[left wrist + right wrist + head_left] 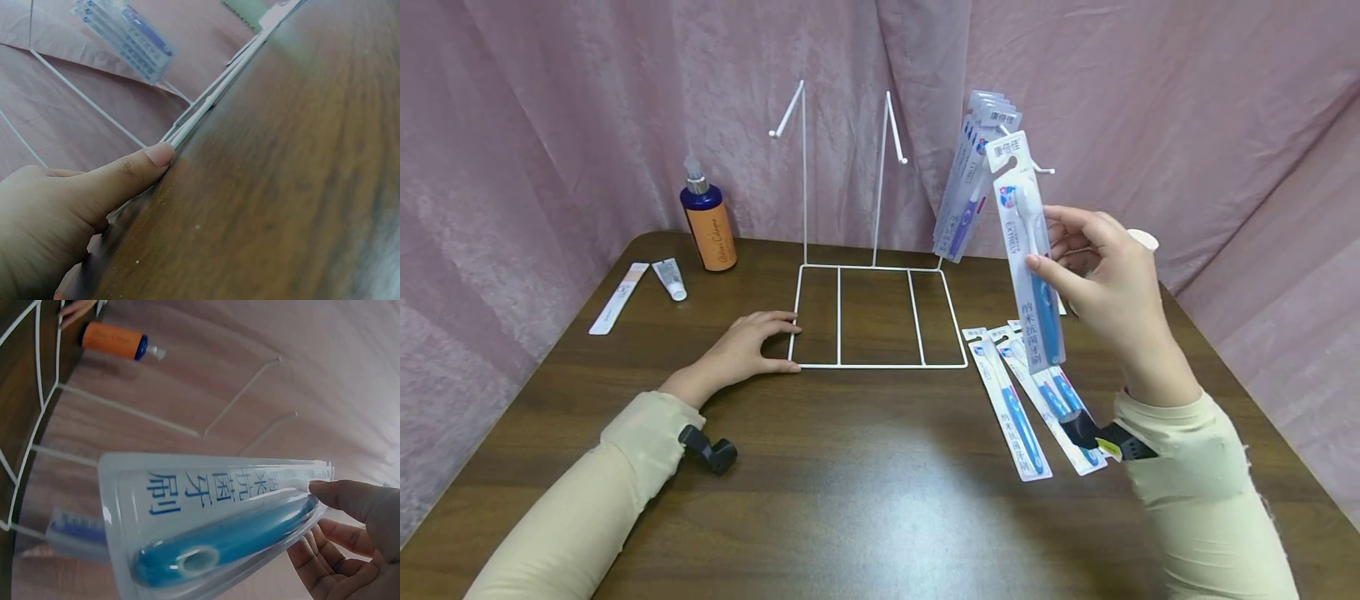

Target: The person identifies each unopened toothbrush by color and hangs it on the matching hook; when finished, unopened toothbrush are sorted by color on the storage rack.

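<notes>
In the head view my right hand [1108, 279] pinches a packaged blue toothbrush [1030, 258] between thumb and fingers, held upright in front of the white wire rack's right hook [1042, 170]. The same pack [219, 531] fills the middle of the right wrist view. Several packaged toothbrushes [958, 187] hang from that right hook, just left of the held one. My left hand [737, 350] rests at the left side of the rack's base [880, 366], thumb and fingers touching the wire frame. In the left wrist view the thumb [159, 155] presses on the rack's front wire.
More packaged toothbrushes [1011, 408] lie on the table below my right hand. The rack's left hook [787, 108] and middle hook [896, 129] hold nothing. At the left stand a blue and orange bottle [709, 221], a small tube [670, 279] and a flat white packet [619, 300].
</notes>
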Tool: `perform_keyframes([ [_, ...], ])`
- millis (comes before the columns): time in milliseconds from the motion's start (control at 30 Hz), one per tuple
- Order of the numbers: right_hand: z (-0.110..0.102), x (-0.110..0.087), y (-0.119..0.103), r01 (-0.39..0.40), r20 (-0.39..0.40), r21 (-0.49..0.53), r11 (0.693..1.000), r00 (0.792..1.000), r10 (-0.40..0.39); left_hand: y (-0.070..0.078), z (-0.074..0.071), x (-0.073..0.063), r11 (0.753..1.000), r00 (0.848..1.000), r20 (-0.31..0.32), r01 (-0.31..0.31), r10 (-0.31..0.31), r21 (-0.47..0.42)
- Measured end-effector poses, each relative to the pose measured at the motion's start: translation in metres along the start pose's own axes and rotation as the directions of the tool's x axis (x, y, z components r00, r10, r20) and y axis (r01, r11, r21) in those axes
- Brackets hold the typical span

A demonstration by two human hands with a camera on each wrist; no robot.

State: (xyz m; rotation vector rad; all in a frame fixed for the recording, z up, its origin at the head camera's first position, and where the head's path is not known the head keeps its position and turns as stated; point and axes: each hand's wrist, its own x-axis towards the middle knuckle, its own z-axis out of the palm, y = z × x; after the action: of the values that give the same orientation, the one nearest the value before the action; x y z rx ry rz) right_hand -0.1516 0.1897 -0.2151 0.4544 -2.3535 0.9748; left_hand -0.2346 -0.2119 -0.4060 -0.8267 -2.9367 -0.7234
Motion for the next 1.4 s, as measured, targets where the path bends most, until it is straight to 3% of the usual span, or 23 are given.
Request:
perform_keyframes([
  [367,0.053,0.02,-0.018,0.005,0.0,0.06,0.998,1.0,-0.005,-0.002,0.001,0.0,1.0,1.0,-0.004,-0.008,0.008,0.006],
  [667,0.073,0.026,-0.021,0.037,-0.027,0.101,0.994,0.999,-0.035,-0.003,0.003,0.001,1.0,1.0,-0.007,-0.011,0.011,0.005],
  [1000,0.096,0.034,-0.023,0.034,0.0,0.09,0.995,0.999,-0.034,-0.003,0.002,0.001,1.0,1.0,-0.011,-0.02,0.02,0.007],
  [1400,0.132,0.06,-0.011,-0.074,-0.062,0.175,0.982,0.994,0.086,-0.002,0.002,0.0,1.0,1.0,-0.017,-0.025,0.025,0.001],
])
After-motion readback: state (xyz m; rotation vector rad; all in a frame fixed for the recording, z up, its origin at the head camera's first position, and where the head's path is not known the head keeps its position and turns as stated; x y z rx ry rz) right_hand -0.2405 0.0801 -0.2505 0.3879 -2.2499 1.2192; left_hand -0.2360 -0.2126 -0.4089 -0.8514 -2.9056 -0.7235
